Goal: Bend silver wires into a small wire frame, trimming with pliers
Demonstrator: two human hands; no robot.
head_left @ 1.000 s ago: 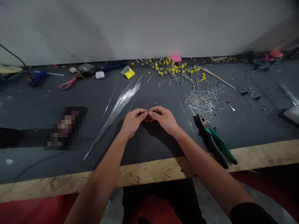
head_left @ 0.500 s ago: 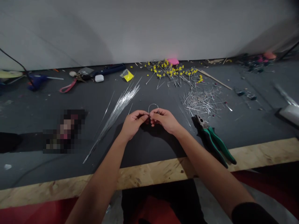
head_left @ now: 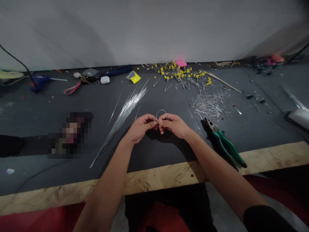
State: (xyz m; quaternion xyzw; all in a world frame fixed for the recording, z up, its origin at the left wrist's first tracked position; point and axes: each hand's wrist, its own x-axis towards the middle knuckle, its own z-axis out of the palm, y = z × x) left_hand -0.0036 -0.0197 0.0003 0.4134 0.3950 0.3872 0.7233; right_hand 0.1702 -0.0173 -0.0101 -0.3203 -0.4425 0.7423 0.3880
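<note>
"Where are we on the counter?"

"Our forearms cross its pale wooden edge, and both hands are just beyond it, with dark surface between them and that edge. The grey wall bounds the far side."

"How much room do we have at the sides?"

"On our left, the bundle of straight wires lies slantwise, apart from the fingers. On our right, the green-handled pliers lie near our forearm, handles reaching over the wooden edge, with the heap of short metal pieces beyond their head."

"What are we gripping?"

"A thin curved wire. Our left hand and right hand pinch it between thumbs and fingers, tips meeting. It arches up from the fingertips, on the side toward the wall. We can't tell whether the loop is closed."

"And farther back?"

"The yellow-tipped wires sit by the pink lump; the packet with yellow contents and white case are left of them."

"Any brand we can read?"

"Marks on the pliers or case would be too small for us to make out."
</note>
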